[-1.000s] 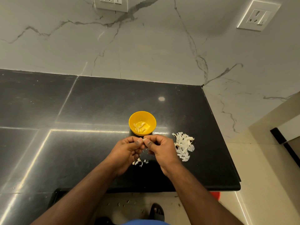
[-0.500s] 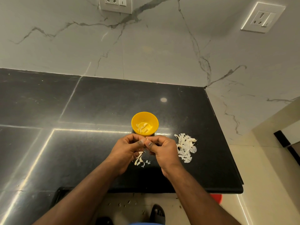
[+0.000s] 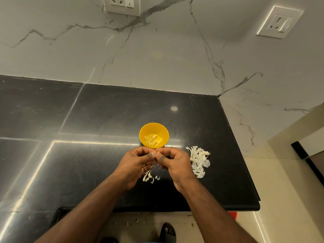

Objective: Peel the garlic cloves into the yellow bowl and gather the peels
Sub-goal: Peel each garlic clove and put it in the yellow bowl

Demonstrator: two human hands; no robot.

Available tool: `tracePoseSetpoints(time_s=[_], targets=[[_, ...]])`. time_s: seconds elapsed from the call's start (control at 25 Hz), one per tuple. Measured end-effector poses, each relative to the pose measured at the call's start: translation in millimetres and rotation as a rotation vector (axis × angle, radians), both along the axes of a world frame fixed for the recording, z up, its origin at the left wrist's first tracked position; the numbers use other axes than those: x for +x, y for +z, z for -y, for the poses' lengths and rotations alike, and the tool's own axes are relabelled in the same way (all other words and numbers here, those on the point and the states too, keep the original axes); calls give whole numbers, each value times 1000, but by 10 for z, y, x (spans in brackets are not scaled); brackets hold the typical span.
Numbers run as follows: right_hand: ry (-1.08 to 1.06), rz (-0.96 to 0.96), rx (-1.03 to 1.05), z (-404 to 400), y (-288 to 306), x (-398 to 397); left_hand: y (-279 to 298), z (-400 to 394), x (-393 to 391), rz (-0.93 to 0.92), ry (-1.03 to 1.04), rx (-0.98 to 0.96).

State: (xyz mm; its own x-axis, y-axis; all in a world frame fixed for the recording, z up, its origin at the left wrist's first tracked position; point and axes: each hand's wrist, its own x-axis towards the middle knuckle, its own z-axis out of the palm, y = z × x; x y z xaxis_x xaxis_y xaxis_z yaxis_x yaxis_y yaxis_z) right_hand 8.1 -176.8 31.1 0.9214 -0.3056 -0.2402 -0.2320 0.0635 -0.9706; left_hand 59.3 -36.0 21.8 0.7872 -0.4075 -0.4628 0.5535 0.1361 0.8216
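At frame centre, our left hand [image 3: 136, 163] and right hand [image 3: 175, 162] pinch one garlic clove [image 3: 158, 152], just below the yellow bowl [image 3: 154, 135]. It looks small, firm, slippery; papery skin probably lifts from its tip.

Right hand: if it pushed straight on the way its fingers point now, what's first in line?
The right hand points left toward the left hand; both pinch the garlic clove between them. Past the clove, it would likely meet the left thumb; depth is unclear.
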Motion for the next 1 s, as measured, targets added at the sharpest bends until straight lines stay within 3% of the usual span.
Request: tracePoseSetpoints(time_s=[0.32,0.68,1.0], targets=[[-35,-6,-83,19,-12,20,-46,16,8,31,-22,-5],[21,-8,129,39,110,-19,18,-1,-31,390,-9,181],[-13,-106,266,84,176,-41,-10,-76,-68,530,-78,240]])
